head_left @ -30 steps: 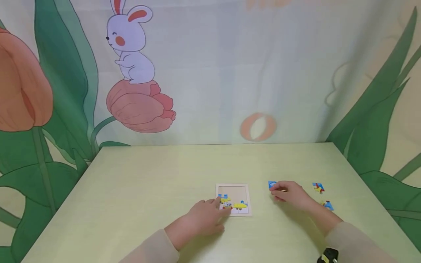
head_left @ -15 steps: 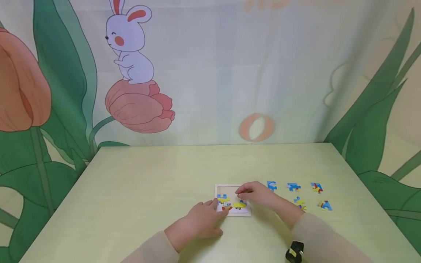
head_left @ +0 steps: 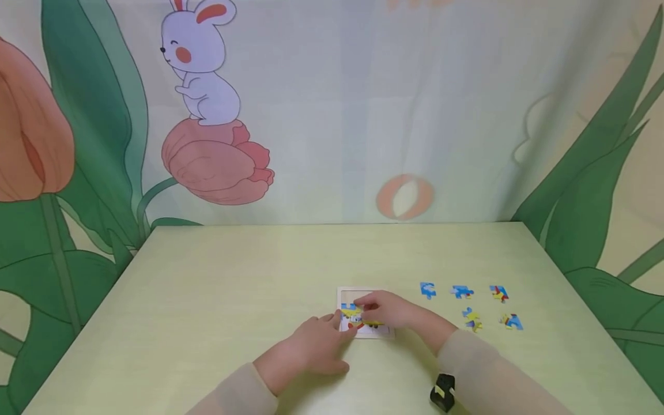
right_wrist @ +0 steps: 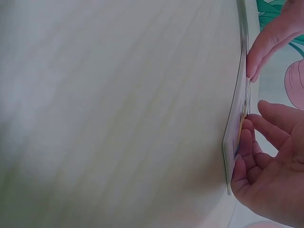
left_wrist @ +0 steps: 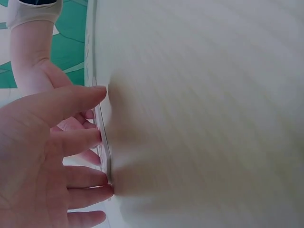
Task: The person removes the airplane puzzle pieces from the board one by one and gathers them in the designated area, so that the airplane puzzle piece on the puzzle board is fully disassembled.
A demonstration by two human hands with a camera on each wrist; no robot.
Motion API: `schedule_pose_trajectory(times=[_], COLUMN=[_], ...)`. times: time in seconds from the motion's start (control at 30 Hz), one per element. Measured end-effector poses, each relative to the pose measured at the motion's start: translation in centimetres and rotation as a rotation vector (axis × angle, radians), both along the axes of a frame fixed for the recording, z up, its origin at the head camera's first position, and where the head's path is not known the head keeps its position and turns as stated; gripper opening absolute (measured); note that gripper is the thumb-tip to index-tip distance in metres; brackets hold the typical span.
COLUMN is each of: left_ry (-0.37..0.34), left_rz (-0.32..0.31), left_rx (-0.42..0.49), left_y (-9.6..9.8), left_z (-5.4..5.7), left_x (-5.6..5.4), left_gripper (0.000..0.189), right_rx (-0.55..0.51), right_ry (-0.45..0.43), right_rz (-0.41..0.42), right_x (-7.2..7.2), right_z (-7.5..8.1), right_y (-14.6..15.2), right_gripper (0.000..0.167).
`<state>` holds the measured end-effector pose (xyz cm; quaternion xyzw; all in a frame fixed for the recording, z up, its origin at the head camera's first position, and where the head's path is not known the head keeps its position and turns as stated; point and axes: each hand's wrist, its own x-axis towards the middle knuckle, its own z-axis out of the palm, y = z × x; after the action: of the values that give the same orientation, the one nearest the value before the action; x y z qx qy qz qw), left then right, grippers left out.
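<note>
My left hand (head_left: pixel 321 346) lies with its fingers extended, the fingertips resting on the near left side of a small square puzzle frame (head_left: pixel 339 295). In the left wrist view the left hand (left_wrist: pixel 52 147) has its fingers spread against the frame's edge. Over the middle of the frame, my right hand (head_left: pixel 391 311) bends its fingers down to a puzzle piece, mostly hidden under them. The right wrist view has the right hand (right_wrist: pixel 278 152) at the frame, a thin yellow edge by its fingertips. Fitted pieces (head_left: pixel 349 316) with yellow, blue and white print show beside the fingers.
Several loose puzzle pieces lie to the right: a blue piece (head_left: pixel 427 290), a blue and white piece (head_left: pixel 461 291), a red and yellow piece (head_left: pixel 499 293), a yellow piece (head_left: pixel 472 319) and a blue and yellow piece (head_left: pixel 512 321). A printed curtain (head_left: pixel 311 115) hangs behind the table (head_left: pixel 233 276).
My right hand has moved left from the loose pieces to the frame, then lower and further left over its middle. The left hand has stayed at the frame.
</note>
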<state>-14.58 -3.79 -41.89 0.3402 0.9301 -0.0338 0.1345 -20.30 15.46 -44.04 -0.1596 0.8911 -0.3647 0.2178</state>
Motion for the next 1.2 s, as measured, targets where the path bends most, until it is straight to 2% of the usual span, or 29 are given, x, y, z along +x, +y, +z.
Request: schedule_pose_trajectory(times=[0.2,0.4,0.5,0.73,1.2], left_ry=[-0.016,0.006,0.01,0.016,0.022], left_rz=[0.028,0.003,-0.004,-0.012,-0.028], left_rx=[-0.016,0.003,0.01,0.002,0.003], left_y=[-0.4,-0.5,-0.3,-0.1,0.1], left_z=[-0.2,-0.2,-0.1,-0.1,-0.3], left_x=[-0.2,-0.3,-0.3,-0.5,-0.4], left_gripper=[0.065,0.064,0.063,0.063,0.063], right_rx=[-0.023,-0.011,-0.008,-0.047,-0.119], right_ry=[-0.012,-0.008,-0.003,-0.024,-0.04], right_rz=[-0.044,-0.152,-0.181,-0.197,-0.209], right_x=[-0.6,-0.9,-1.1,-1.6,-1.5], right_z=[-0.3,-0.1,0.0,0.0,-0.4], right_y=[-0.8,-1.4,-1.4,-1.1,-0.4], right_gripper=[0.029,0.02,0.017,0.012,0.008])
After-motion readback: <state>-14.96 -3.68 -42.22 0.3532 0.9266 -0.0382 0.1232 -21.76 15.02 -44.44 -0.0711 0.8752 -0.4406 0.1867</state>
